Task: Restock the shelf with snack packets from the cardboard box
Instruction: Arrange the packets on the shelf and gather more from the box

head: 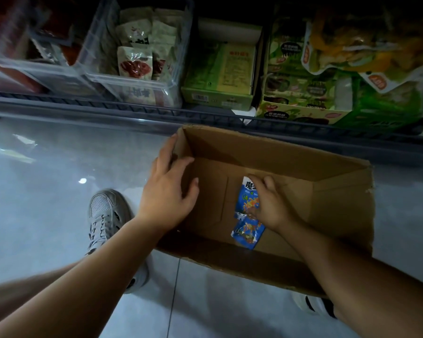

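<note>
I'd judge the restock nearly done: in the cardboard box (279, 147) before the shelf (132, 111) lie just two blue packets (all I can see), my right hand (270, 203) pinching the upper packet (247, 195), the lower packet (248, 234) loose, my left hand (167, 189) with fingers spread on the box wall.

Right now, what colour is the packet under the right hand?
The packet is blue with orange and green print; head view.

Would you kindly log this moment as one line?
left hand: rests on box wall | right hand: grips upper packet | lower packet: on box floor
</note>
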